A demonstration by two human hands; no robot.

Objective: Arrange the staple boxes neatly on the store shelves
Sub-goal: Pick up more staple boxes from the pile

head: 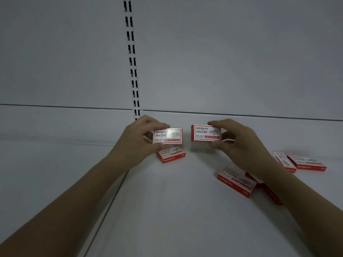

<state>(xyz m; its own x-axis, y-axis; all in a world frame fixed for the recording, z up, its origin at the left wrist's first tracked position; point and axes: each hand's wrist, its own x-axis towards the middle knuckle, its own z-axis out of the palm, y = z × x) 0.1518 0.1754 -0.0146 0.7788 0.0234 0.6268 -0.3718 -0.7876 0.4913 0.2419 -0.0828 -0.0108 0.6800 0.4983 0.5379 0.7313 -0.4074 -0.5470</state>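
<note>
We have barely begun. Our left hand (141, 134) pinches one staple box (167, 135) by its edges, label toward us, lifted above the white shelf (167, 210) near the back panel (222, 52). Our right hand (239, 138) pinches a second staple box (205, 133) the same way, just to the right, the two boxes apart. Directly beneath the left one lies a single box (171, 154) flat on the shelf, perhaps the start of a stack. To the right, loose boxes (236, 181) still lie scattered at odd angles, some overlapping under our right forearm, two more (307, 162) farther right. Most of the sorting is left, as we judge it.
</note>
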